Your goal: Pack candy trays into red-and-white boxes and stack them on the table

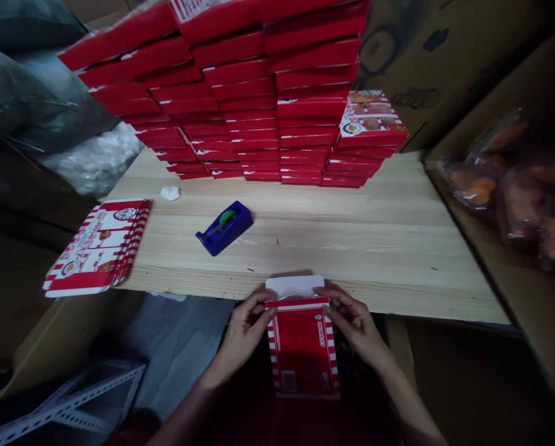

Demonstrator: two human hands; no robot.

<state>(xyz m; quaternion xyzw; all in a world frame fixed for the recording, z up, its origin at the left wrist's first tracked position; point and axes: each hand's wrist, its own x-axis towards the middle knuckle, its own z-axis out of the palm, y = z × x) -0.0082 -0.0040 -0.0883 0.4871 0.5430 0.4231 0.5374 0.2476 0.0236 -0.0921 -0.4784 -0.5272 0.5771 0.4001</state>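
The left hand (244, 328) and right hand (356, 325) pinch opposite sides of a red-and-white cardboard box (303, 353) held between them.

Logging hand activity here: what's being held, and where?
The left hand and right hand hold a flat red-and-white cardboard box by both side edges, just below its white flap.

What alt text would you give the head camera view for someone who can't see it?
The left hand and right hand hold a red-and-white striped carton with a white flap at the edge of a wooden table. Beyond it lie a blue tape dispenser, a pile of flat printed cartons and a tall stack of red boxes.
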